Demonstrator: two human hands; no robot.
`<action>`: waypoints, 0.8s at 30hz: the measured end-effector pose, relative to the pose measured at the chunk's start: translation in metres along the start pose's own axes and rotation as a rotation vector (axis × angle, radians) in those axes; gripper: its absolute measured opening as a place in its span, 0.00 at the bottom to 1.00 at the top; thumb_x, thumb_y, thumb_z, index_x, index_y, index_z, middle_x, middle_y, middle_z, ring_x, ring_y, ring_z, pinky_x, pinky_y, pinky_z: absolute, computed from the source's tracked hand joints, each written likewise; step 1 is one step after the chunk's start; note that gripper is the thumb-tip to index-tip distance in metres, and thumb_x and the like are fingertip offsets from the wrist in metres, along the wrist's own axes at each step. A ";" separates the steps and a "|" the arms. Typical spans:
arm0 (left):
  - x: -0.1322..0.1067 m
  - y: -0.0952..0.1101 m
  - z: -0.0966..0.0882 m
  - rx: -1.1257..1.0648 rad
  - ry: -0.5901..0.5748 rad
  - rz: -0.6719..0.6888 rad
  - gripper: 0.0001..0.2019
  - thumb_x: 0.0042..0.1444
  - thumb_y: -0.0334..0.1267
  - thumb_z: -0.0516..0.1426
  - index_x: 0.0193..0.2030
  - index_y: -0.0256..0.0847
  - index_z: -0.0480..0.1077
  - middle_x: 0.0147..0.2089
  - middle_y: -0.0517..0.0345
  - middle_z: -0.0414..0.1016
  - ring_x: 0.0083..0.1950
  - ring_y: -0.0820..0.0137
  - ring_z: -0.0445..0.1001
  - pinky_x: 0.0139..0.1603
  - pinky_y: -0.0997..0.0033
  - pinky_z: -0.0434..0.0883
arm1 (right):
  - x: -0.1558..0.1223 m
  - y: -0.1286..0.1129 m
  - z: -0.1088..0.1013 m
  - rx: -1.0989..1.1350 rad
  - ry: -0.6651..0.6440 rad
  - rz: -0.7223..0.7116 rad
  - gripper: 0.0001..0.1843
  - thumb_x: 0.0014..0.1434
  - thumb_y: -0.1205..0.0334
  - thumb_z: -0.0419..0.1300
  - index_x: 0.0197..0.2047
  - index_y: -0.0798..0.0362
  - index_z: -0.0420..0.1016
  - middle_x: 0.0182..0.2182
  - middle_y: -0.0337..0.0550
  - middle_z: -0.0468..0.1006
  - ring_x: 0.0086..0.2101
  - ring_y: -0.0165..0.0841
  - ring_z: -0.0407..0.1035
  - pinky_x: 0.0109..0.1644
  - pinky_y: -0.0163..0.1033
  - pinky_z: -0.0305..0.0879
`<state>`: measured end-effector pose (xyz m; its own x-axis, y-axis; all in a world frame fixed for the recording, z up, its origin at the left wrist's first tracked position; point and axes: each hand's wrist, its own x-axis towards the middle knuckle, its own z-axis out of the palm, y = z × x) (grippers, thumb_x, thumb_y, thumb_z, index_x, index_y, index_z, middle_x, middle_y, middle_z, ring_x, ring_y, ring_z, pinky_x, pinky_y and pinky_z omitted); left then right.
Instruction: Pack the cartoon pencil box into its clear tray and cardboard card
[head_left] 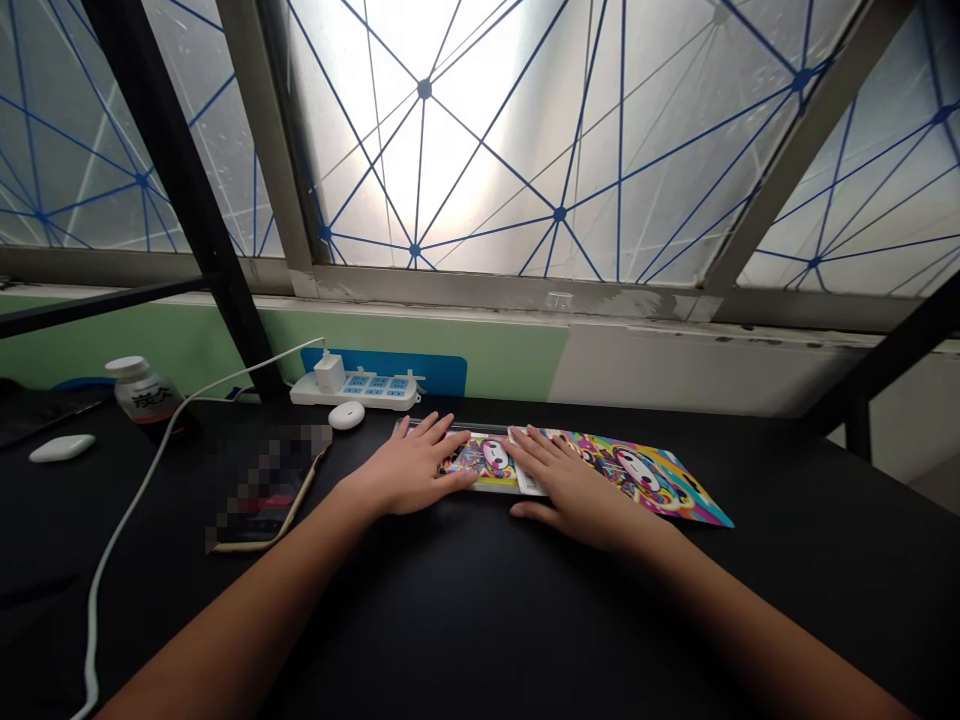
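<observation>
My left hand (414,468) lies flat, fingers spread, on the left part of a flat cartoon-printed piece (495,458) with a dark edge. My right hand (574,490) rests palm down, fingers stretched out, to its right. Beneath the right hand, a bright multicoloured printed sheet (675,480) with a white cartoon face reaches out to the right, its far corner pointed. A white strip (527,480) shows between the two printed parts beside the right fingers. Both hands hide portions of the prints, and I cannot tell how the pieces are joined.
A phone (274,490) with a pale edge lies left of my left arm. Behind it are a white earbud case (346,415) and a power strip (375,388) with a plugged-in charger. A white cable (142,490) curves past a bottle (146,390). Black metal posts (187,200) flank the desk.
</observation>
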<state>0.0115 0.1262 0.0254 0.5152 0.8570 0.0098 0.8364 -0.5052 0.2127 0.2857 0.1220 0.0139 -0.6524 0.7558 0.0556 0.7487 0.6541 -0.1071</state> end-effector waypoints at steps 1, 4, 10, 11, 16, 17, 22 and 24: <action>0.000 -0.002 -0.002 -0.018 -0.020 -0.016 0.37 0.66 0.68 0.39 0.74 0.50 0.53 0.78 0.47 0.42 0.78 0.51 0.39 0.71 0.34 0.41 | 0.000 0.003 0.002 0.002 0.008 -0.009 0.42 0.66 0.46 0.57 0.76 0.47 0.44 0.74 0.51 0.46 0.71 0.49 0.39 0.71 0.63 0.43; -0.001 -0.008 -0.009 -0.058 -0.059 -0.056 0.36 0.66 0.67 0.37 0.73 0.50 0.54 0.78 0.48 0.43 0.78 0.50 0.38 0.70 0.31 0.42 | -0.002 0.016 0.003 0.031 0.019 -0.041 0.39 0.67 0.55 0.56 0.76 0.46 0.45 0.73 0.49 0.47 0.71 0.47 0.39 0.72 0.61 0.45; -0.004 -0.020 -0.012 -0.062 -0.059 -0.085 0.34 0.66 0.65 0.40 0.70 0.49 0.58 0.77 0.46 0.47 0.77 0.49 0.41 0.68 0.29 0.44 | -0.016 0.048 -0.013 0.096 -0.027 -0.029 0.41 0.61 0.71 0.53 0.75 0.42 0.49 0.73 0.39 0.49 0.70 0.43 0.44 0.71 0.56 0.50; -0.004 -0.023 -0.012 -0.060 -0.056 -0.089 0.34 0.66 0.65 0.40 0.70 0.49 0.59 0.77 0.46 0.48 0.77 0.50 0.41 0.68 0.29 0.44 | -0.019 0.054 -0.017 0.091 -0.025 0.010 0.42 0.58 0.74 0.52 0.74 0.41 0.51 0.72 0.37 0.53 0.69 0.43 0.49 0.71 0.55 0.53; 0.002 -0.036 -0.007 -0.049 0.006 -0.128 0.33 0.67 0.64 0.41 0.70 0.49 0.58 0.77 0.45 0.47 0.77 0.49 0.42 0.68 0.28 0.45 | -0.042 0.050 -0.037 0.031 0.071 0.151 0.39 0.58 0.74 0.49 0.71 0.40 0.60 0.64 0.35 0.70 0.58 0.42 0.70 0.63 0.50 0.68; 0.004 -0.036 -0.004 -0.044 0.029 -0.136 0.33 0.67 0.64 0.40 0.70 0.49 0.58 0.77 0.45 0.47 0.77 0.49 0.42 0.68 0.28 0.45 | -0.047 0.036 -0.039 0.019 0.096 0.123 0.39 0.58 0.74 0.49 0.71 0.39 0.60 0.64 0.34 0.70 0.58 0.42 0.71 0.63 0.50 0.68; 0.013 -0.021 0.009 -0.002 0.142 -0.154 0.30 0.71 0.56 0.39 0.71 0.44 0.58 0.77 0.42 0.47 0.77 0.46 0.43 0.68 0.29 0.46 | -0.051 -0.077 -0.039 0.079 0.034 -0.191 0.38 0.57 0.74 0.52 0.68 0.39 0.64 0.62 0.36 0.73 0.56 0.40 0.73 0.61 0.45 0.70; 0.014 -0.010 0.013 0.014 0.160 -0.145 0.29 0.71 0.53 0.39 0.72 0.43 0.57 0.76 0.42 0.49 0.76 0.46 0.45 0.68 0.29 0.47 | -0.040 -0.115 -0.029 0.103 -0.060 -0.291 0.32 0.60 0.69 0.56 0.67 0.46 0.67 0.61 0.45 0.74 0.56 0.45 0.73 0.62 0.50 0.68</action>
<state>0.0122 0.1420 0.0107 0.3538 0.9254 0.1357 0.9026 -0.3758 0.2101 0.2289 0.0175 0.0528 -0.8454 0.5325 0.0402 0.5160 0.8339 -0.1959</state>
